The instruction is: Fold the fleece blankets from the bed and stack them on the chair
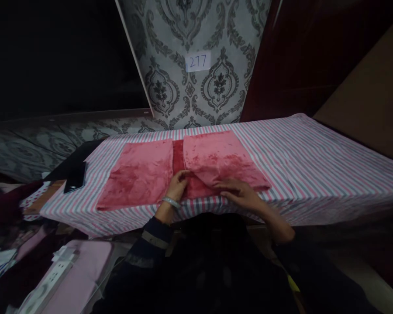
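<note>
A pink plush cloth [144,170] lies on the striped tablecloth, its two sides folded in towards the middle. Between the folded sides runs a strip of darker red pile [178,156]. My left hand [177,185], with a bracelet [171,202] at the wrist, pinches the inner edge of the right-hand flap [216,150]. Near the front, that flap's corner is raised and creased. There my right hand [242,194] has its fingers on the raised part, with the thumb below them. Its fingertips are partly lost in the dim cloth.
The striped tablecloth [301,161] covers the table and hangs over its front edge. A dark phone [75,178] lies at the left end. Below left is a power strip [49,279] on a pink surface. A large dark screen [62,56] and patterned wall stand behind; a brown panel [370,96] rises at right.
</note>
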`<state>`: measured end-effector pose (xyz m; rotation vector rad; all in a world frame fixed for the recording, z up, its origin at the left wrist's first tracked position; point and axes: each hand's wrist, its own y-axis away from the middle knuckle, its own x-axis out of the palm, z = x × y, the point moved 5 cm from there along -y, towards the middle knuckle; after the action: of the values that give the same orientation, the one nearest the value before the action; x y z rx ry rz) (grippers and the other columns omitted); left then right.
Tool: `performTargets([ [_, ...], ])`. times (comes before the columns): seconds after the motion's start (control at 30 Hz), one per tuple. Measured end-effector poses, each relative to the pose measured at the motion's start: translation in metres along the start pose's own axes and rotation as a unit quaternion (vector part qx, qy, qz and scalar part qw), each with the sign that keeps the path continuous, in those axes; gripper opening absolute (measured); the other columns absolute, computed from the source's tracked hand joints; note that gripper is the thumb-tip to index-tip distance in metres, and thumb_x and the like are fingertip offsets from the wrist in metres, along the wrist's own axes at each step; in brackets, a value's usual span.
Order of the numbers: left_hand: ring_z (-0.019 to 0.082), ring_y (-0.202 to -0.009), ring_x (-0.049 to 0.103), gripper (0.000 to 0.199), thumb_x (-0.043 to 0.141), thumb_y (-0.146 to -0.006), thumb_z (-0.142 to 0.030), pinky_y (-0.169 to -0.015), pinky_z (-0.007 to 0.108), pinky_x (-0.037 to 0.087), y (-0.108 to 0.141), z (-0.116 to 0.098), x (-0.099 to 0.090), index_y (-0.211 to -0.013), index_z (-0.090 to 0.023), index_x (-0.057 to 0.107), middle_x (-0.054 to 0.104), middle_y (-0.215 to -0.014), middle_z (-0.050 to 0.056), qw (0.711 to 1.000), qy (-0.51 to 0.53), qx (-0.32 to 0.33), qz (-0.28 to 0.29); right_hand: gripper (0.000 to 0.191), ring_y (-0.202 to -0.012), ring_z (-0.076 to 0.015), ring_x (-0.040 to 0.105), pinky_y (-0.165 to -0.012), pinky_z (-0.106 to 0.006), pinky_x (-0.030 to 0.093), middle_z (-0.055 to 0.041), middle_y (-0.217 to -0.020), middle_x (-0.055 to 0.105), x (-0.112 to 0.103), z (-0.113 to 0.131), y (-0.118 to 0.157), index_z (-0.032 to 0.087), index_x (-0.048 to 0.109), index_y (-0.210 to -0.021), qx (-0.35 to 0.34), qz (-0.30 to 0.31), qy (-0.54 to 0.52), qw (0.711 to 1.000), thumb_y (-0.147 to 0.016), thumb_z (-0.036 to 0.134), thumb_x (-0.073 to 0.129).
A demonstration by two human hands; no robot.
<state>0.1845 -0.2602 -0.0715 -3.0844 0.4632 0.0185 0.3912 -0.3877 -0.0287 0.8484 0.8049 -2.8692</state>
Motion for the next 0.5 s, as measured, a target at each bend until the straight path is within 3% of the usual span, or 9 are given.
performTargets([
  [0.17, 0.008, -0.062, 0.056, 0.029, 0.068, -0.068, -0.016, -0.053, 0.018, 0.043, 0.003, 0.001, -0.002, -0.096, -0.021, 0.064, 0.067, -0.089, -0.001, 0.991, 0.096, -0.063, -0.064, 0.032, -0.120, -0.0289, 0.063, -0.103, -0.051, 0.050, -0.0084, -0.122, 0.074, 0.018, -0.001, 0.017, 0.029, 0.078, -0.115, -0.018, 0.031, 0.064, 0.997, -0.100, 0.047, 0.057],
  [0.23, 0.007, -0.057, 0.053, 0.031, 0.073, -0.069, -0.022, -0.050, 0.018, 0.041, 0.002, -0.001, -0.002, -0.097, -0.022, 0.061, 0.063, -0.084, -0.004, 0.988, 0.106, -0.069, -0.091, 0.027, -0.126, -0.0293, 0.060, -0.107, -0.054, 0.046, -0.0077, -0.128, 0.072, 0.022, 0.001, 0.020, 0.030, 0.078, -0.112, -0.023, 0.034, 0.076, 0.996, -0.099, 0.044, 0.059],
  [0.33, 0.008, -0.054, 0.053, 0.044, 0.080, -0.070, -0.031, -0.049, 0.019, 0.041, 0.001, -0.004, 0.001, -0.107, -0.024, 0.058, 0.058, -0.077, -0.006, 0.987, 0.108, -0.088, -0.079, 0.024, -0.124, -0.0283, 0.062, -0.109, -0.054, 0.045, -0.0069, -0.126, 0.073, 0.028, 0.009, 0.022, 0.030, 0.078, -0.108, -0.039, 0.039, 0.056, 0.997, -0.099, 0.042, 0.060],
  [0.5, 0.010, -0.058, 0.056, 0.064, 0.085, -0.070, -0.031, -0.056, 0.022, 0.045, -0.007, -0.012, 0.008, -0.126, -0.026, 0.052, 0.061, -0.078, -0.006, 0.987, 0.108, -0.098, -0.063, 0.023, -0.108, -0.0247, 0.071, -0.099, -0.044, 0.053, -0.0059, -0.109, 0.078, 0.010, 0.010, 0.016, 0.028, 0.078, -0.103, -0.016, -0.076, 0.017, 0.997, -0.099, 0.038, 0.057],
])
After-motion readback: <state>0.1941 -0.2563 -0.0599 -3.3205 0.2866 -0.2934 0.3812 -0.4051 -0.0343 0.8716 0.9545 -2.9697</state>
